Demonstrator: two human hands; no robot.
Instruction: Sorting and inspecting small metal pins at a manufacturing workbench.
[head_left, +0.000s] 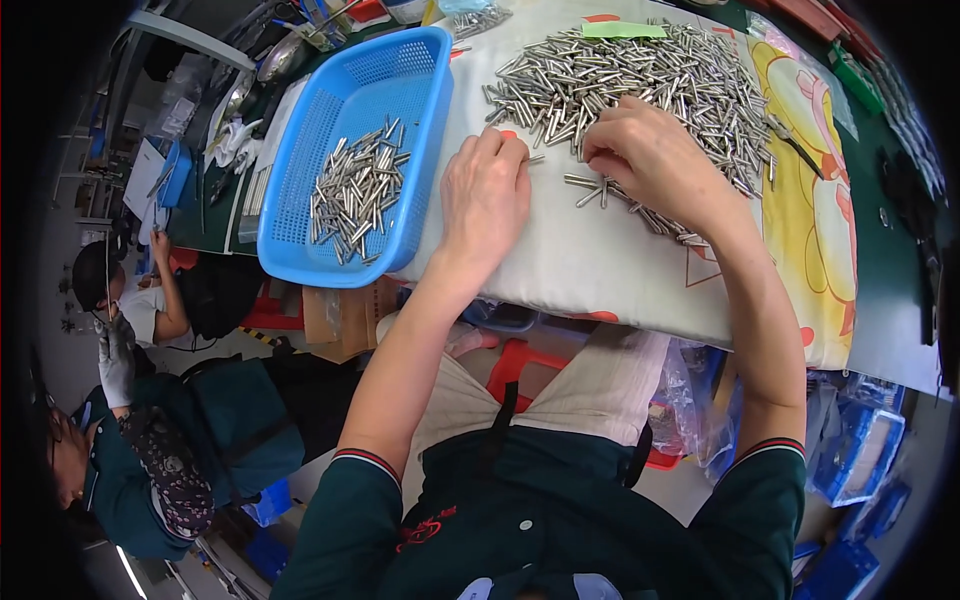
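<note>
Sitting at the far left, below the worktop [880,300], are two other people, one in a white top, one in dark green with a patterned sleeve. Next comes a blue basket [420,130] on the worktop's left part, holding a loose heap of short metal pins [355,195] in its middle. Right of the basket lies a pale cloth [590,270] spread over the worktop, with a yellow cartoon print along its right side.

On that cloth rests the left hand [485,195], palm down, fingers bent together and tips pressed to the cloth just beside a single pin; whether it pinches anything I cannot tell. Close to its right, the right hand [655,160] sits at the near edge of a big pile of pins [640,75], fingers curled down into the pile (what they grip is hidden). A few stray pins [600,190] lie between and under the two hands. A green slip [622,30] lies atop the pile's far edge.
</note>
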